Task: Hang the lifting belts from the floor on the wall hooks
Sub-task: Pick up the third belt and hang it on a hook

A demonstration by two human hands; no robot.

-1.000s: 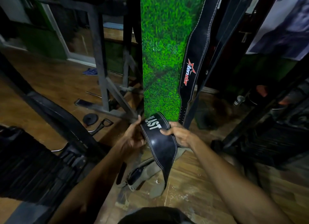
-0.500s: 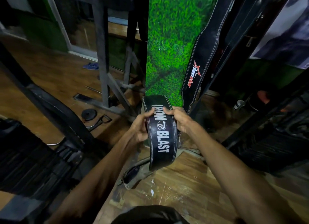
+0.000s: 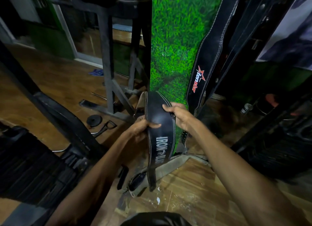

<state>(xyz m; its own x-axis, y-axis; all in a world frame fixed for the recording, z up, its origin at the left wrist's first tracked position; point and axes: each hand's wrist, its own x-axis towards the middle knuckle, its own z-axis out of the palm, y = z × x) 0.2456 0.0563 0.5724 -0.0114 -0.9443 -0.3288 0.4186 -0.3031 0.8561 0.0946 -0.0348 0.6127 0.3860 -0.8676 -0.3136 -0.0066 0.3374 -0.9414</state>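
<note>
I hold a black leather lifting belt (image 3: 157, 124) with white "IRON BLAST" lettering in front of me. My left hand (image 3: 141, 127) grips its left edge with the thumb across the face. My right hand (image 3: 178, 115) holds its right edge, higher up. The belt bends over at the top, and its free end dangles near the floor. A second black belt (image 3: 200, 70) with a red star logo hangs down the green grass-print wall panel (image 3: 170, 48); its hook is out of view. Another belt (image 3: 136, 183) lies on the floor by the wall base.
A grey steel rack frame (image 3: 108, 70) stands to the left of the panel. A small weight plate (image 3: 94, 119) and a cable handle (image 3: 108, 126) lie on the wooden floor (image 3: 194, 192). Dark gym machines (image 3: 33, 158) flank both sides.
Both hands have fed the belt upward, so the lettering has slid down below my hands and more plain leather shows at the top. The view has moved closer to the wall.
</note>
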